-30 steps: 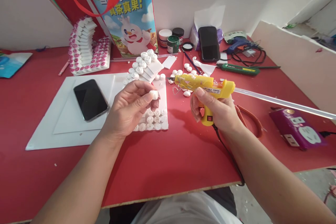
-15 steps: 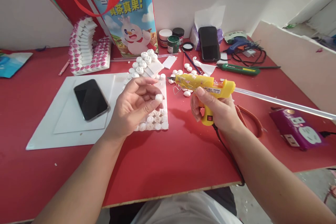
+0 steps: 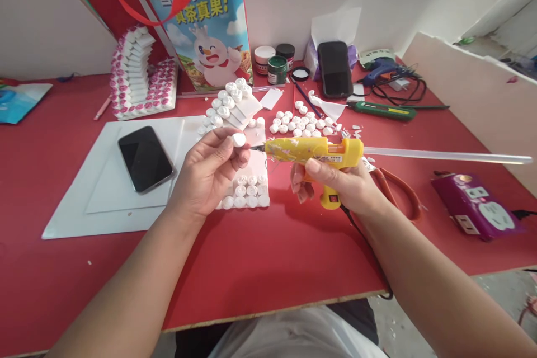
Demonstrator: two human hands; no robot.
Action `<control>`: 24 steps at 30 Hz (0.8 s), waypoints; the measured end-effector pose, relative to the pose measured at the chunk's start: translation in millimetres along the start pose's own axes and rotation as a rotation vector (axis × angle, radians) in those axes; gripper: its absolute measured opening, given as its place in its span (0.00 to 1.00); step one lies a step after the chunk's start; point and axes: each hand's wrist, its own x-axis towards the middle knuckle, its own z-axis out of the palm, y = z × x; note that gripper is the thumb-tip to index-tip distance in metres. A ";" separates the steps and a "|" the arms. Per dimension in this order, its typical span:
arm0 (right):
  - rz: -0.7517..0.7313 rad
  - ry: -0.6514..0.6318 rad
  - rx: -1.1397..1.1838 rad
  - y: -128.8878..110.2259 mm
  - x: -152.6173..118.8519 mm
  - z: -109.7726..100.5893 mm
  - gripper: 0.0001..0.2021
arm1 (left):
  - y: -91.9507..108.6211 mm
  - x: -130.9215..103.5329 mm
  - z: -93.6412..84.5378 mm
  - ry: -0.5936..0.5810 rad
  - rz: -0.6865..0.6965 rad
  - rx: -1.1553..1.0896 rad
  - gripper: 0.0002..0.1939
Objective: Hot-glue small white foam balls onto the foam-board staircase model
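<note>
Between thumb and fingers, my left hand (image 3: 210, 170) pinches a small white piece (image 3: 239, 140). My right hand (image 3: 339, 179) is wrapped round a yellow glue gun (image 3: 297, 149), whose nozzle points left and lies close beside the white piece; whether they touch I cannot tell. A clear glue stick (image 3: 444, 155) sticks out of the gun's back. Below and behind my left hand is a white board with rows of white rosettes (image 3: 251, 191), partly hidden by the hand. Loose white pieces (image 3: 300, 123) lie on the red table behind the gun.
A phone (image 3: 145, 159) rests on white boards (image 3: 96, 218) at left. Behind stand a pink-and-white model (image 3: 142, 78), a printed bag (image 3: 210, 22), paint jars (image 3: 277, 70) and another phone (image 3: 334, 69). Red-handled pliers (image 3: 403, 196) and a purple power socket (image 3: 476, 207) are at right.
My right hand has moved the glue gun left and slightly down, bringing its nozzle near the white piece. My left hand has turned, and the piece has shifted left and up.
</note>
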 end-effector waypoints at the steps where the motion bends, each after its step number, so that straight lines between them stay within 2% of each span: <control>1: 0.006 -0.002 0.000 0.1 0.1 0.5 0.21 | -0.5 0.2 -0.2 0.004 -0.015 0.000 0.13; 7: 0.055 0.112 -0.010 -0.6 0.7 2.9 0.25 | -1.3 -1.9 0.5 0.005 -0.037 0.030 0.13; 16: 0.041 0.107 -0.043 0.1 1.6 3.8 0.27 | 2.0 -2.1 5.0 0.034 -0.023 0.092 0.14; 24: 0.032 0.077 -0.037 3.1 1.3 2.9 0.24 | 2.2 -3.0 6.3 0.015 -0.027 0.089 0.13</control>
